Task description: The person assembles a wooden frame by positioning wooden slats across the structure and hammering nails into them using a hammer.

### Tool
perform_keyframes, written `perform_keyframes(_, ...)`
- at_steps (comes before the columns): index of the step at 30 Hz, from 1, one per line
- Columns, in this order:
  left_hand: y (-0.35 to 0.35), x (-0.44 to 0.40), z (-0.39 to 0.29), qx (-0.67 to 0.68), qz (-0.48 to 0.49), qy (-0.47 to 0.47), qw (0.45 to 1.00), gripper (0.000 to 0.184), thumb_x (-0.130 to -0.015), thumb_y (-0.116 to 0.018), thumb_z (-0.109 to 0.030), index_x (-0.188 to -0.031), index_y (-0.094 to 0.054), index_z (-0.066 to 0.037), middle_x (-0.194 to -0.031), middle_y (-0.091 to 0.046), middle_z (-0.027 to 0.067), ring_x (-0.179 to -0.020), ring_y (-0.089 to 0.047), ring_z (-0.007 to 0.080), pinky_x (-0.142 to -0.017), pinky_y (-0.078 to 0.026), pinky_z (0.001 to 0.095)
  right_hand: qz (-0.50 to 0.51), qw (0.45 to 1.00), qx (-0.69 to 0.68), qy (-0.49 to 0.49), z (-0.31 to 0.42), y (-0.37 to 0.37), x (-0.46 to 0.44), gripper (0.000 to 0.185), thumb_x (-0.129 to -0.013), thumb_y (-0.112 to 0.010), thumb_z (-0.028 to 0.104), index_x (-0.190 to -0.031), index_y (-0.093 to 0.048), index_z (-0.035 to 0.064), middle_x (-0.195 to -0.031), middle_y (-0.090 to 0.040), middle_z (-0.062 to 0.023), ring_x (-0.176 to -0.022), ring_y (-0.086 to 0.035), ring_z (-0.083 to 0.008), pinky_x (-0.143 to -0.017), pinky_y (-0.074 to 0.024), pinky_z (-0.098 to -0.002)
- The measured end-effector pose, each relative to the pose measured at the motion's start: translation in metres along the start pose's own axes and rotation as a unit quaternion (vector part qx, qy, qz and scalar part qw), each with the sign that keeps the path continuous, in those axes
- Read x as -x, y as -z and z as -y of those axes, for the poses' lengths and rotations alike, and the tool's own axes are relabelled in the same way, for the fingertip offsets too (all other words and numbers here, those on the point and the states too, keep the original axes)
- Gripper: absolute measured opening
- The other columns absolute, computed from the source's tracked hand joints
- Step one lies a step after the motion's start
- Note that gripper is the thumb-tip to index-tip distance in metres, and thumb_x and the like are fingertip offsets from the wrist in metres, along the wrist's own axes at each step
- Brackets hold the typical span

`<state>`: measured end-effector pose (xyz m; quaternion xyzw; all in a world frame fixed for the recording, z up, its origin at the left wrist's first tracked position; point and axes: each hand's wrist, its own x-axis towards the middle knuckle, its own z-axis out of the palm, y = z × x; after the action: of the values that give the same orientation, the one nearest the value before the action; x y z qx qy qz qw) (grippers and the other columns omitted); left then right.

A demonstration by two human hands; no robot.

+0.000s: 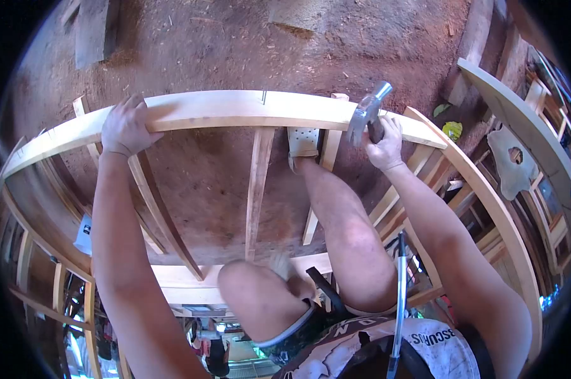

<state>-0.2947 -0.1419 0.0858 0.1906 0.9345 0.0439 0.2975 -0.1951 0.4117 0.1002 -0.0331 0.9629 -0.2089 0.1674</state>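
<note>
My left hand (131,126) is closed over a pale wooden beam (222,110), thumb lying along its near edge. In my right hand (385,144) is a claw hammer (366,115); its metal head is over the beam's right part, and its handle is mostly hidden by my fingers. Two thin nails (264,96) stand up from the far edge of the beam near its middle. Upright slats (259,183) run from the beam down to a lower board (181,284), forming a frame around my legs.
My foot in a light perforated shoe (303,140) is between the slats, on reddish dirt ground (216,57). Wooden blocks (96,31) lie beyond the beam. More timber framing (500,221) stands at the right, with a flat cut-out piece (511,165) beside it.
</note>
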Motion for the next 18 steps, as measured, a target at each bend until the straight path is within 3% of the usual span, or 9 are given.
perform_keyframes(4,0.005,0.0,-0.007,-0.012,-0.023,0.01,1.0,0.041,-0.062,-0.087,-0.032,-0.086,-0.068,-0.005,-0.105,-0.065,0.0107,-0.101,-0.066,0.0305,-0.09,-0.054,0.0419,0.006,0.998,-0.058,-0.01,-0.008,-0.001,0.002,0.022,-0.076,-0.076,0.023,-0.087,-0.065,0.0068,-0.083,-0.062,-0.0111,-0.082,-0.052,-0.035,-0.081,-0.0414,-0.0447)
perform_keyframes(9,0.005,0.005,-0.014,-0.019,-0.076,0.03,0.996,0.04,-0.06,-0.087,-0.033,-0.081,-0.068,-0.006,-0.094,-0.067,0.0112,-0.094,-0.067,0.0306,-0.088,-0.054,0.0417,-0.015,0.967,-0.222,-0.119,-0.01,-0.007,0.007,0.026,-0.08,-0.077,0.025,-0.091,-0.067,0.0044,-0.082,-0.06,-0.0092,-0.086,-0.055,-0.0296,-0.087,-0.0429,-0.0425)
perform_keyframes(11,-0.01,0.015,-0.024,0.003,-0.105,0.132,0.986,0.044,-0.058,-0.087,-0.037,-0.083,-0.069,-0.006,-0.089,-0.069,0.0115,-0.092,-0.067,0.0315,-0.087,-0.054,0.0418,-0.044,0.97,-0.215,-0.103,-0.028,-0.016,0.011,0.027,-0.084,-0.08,0.022,-0.094,-0.068,0.0001,-0.086,-0.064,-0.0066,-0.084,-0.061,-0.0183,-0.083,-0.0481,-0.0329)
perform_keyframes(13,-0.042,0.021,-0.033,0.006,-0.298,0.124,0.947,0.039,-0.059,-0.087,-0.029,-0.085,-0.068,-0.007,-0.089,-0.069,0.0139,-0.094,-0.066,0.0333,-0.088,-0.051,0.0446,-0.009,0.959,-0.26,-0.112,-0.046,-0.022,0.008,0.026,-0.086,-0.08,0.021,-0.092,-0.067,-0.0006,-0.091,-0.067,-0.0077,-0.084,-0.063,-0.014,-0.078,-0.0507,-0.0311)
perform_keyframes(14,-0.063,0.018,-0.035,-0.012,-0.406,0.106,0.908,0.035,-0.062,-0.085,-0.027,-0.085,-0.068,-0.006,-0.091,-0.069,0.0144,-0.096,-0.066,0.0332,-0.089,-0.051,0.0455,0.076,0.955,-0.271,-0.094,-0.048,-0.025,0.013,0.026,-0.086,-0.079,0.021,-0.093,-0.067,-0.0004,-0.09,-0.067,-0.0075,-0.084,-0.063,-0.014,-0.078,-0.0506,-0.0311)
perform_keyframes(16,-0.073,0.012,-0.058,-0.053,-0.459,0.148,0.875,0.023,-0.07,-0.077,-0.021,-0.085,-0.071,-0.005,-0.091,-0.069,0.0136,-0.1,-0.066,0.0331,-0.093,-0.05,0.0456,0.28,0.926,-0.251,-0.014,-0.007,-0.026,0.023,0.026,-0.085,-0.079,0.021,-0.093,-0.067,-0.0001,-0.09,-0.066,-0.0071,-0.083,-0.062,-0.0141,-0.077,-0.0505,-0.0312)
perform_keyframes(17,-0.068,0.016,-0.081,-0.037,-0.389,0.207,0.897,0.018,-0.075,-0.07,-0.018,-0.086,-0.073,-0.005,-0.098,-0.069,0.0121,-0.106,-0.064,0.0318,-0.097,-0.048,0.0445,0.343,0.909,-0.232,0.034,0.015,-0.028,0.031,0.026,-0.085,-0.079,0.021,-0.094,-0.067,0.0,-0.09,-0.066,-0.0069,-0.083,-0.062,-0.0141,-0.077,-0.0504,-0.0312)
perform_keyframes(18,-0.079,0.012,-0.092,-0.036,-0.461,0.221,0.859,0.022,-0.075,-0.069,-0.023,-0.088,-0.076,-0.006,-0.105,-0.069,0.0114,-0.112,-0.062,0.0297,-0.099,-0.048,0.0435,0.387,0.894,-0.213,0.073,0.034,-0.026,0.042,0.026,-0.085,-0.079,0.021,-0.094,-0.067,0.0002,-0.089,-0.066,-0.0066,-0.082,-0.062,-0.0142,-0.077,-0.0503,-0.0312)
